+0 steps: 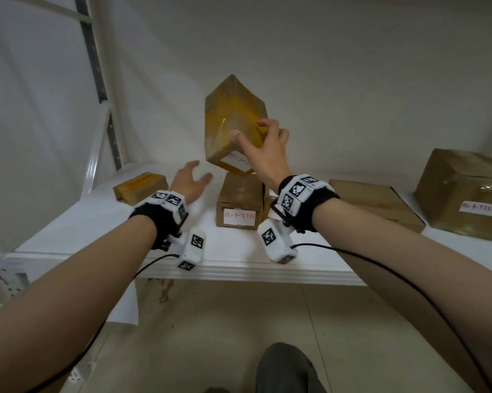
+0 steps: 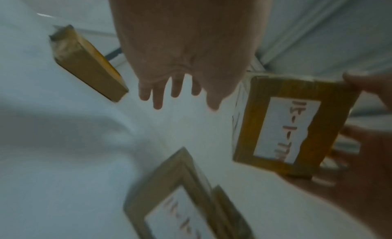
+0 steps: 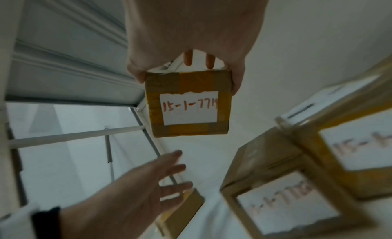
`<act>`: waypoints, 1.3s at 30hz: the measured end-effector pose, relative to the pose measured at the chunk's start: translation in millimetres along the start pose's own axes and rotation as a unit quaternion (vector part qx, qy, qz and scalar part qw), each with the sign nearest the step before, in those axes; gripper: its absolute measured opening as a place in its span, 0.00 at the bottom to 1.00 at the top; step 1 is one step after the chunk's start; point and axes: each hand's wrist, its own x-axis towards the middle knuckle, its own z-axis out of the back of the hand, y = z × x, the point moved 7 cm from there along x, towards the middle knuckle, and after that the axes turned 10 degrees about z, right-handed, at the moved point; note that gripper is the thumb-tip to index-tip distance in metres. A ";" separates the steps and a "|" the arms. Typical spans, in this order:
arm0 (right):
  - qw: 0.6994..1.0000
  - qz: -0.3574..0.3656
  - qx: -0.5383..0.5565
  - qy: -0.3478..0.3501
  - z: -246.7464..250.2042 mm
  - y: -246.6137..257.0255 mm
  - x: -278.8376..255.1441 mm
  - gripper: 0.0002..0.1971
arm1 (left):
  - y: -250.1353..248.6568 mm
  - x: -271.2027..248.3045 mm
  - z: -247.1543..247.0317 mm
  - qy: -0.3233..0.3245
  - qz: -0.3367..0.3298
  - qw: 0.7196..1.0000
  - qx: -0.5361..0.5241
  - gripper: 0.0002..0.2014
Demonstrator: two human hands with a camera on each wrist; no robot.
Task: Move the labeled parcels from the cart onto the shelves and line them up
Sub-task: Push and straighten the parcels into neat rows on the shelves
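Right hand [image 1: 267, 154] grips taped parcel [image 1: 233, 120] (left hand [image 1: 189, 182] spread).

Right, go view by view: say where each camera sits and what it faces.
Head: on the head, looking down at the shelf; both forearms, left hand and right hand show.
Left wrist: along the open left hand toward the shelf.
Right wrist: along the right hand gripping the held parcel.
Shared: the held parcel appears in all three.
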 end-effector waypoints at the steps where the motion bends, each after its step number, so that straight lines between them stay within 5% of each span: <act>1: 1.000 -0.003 0.008 0.013 -15.3 4.2 -1.8 0.41 | 4.5 2.1 22.0 -0.040 0.014 0.996 -0.075 0.25; 5: 0.996 -0.021 -0.017 0.081 -71.6 15.9 -19.1 0.42 | 24.9 -11.8 77.8 -0.067 0.093 0.939 -0.324 0.20; 11: 0.972 -0.060 -0.132 0.183 -130.2 12.6 -52.0 0.42 | 50.1 -40.4 76.4 0.076 0.111 0.966 -0.220 0.26; 15: 0.934 -0.047 -0.181 0.306 -138.8 20.2 -63.4 0.38 | 82.6 -43.4 52.2 0.159 0.147 0.968 -0.129 0.47; 17: 0.921 -0.024 -0.191 0.337 -131.2 23.6 -63.5 0.30 | 92.1 -39.0 45.8 0.154 0.150 0.972 -0.096 0.40; 19: 0.940 -0.011 -0.177 0.292 -111.7 24.8 -55.8 0.22 | 93.7 -31.9 42.5 0.136 0.146 0.977 -0.072 0.37; 22: 0.962 -0.008 -0.206 0.178 -65.4 9.7 -40.1 0.16 | 83.8 -21.2 40.6 0.082 0.111 0.990 -0.012 0.46; 26: 0.949 -0.076 -0.298 0.065 19.7 -37.6 -34.9 0.20 | 51.9 -20.8 38.9 -0.065 0.026 0.984 0.164 0.39; 30: 0.911 -0.203 -0.343 0.106 75.6 -90.5 -52.7 0.34 | 23.6 -33.6 19.7 -0.118 -0.017 0.943 0.311 0.29; 33: 0.899 -0.226 -0.343 0.149 86.0 -108.3 -62.6 0.38 | 17.0 -27.5 -1.7 -0.073 -0.010 0.938 0.339 0.38; 39: 0.926 -0.222 -0.260 0.159 66.2 -119.2 -57.0 0.40 | 4.6 -17.2 -31.8 -0.042 0.030 0.915 0.400 0.58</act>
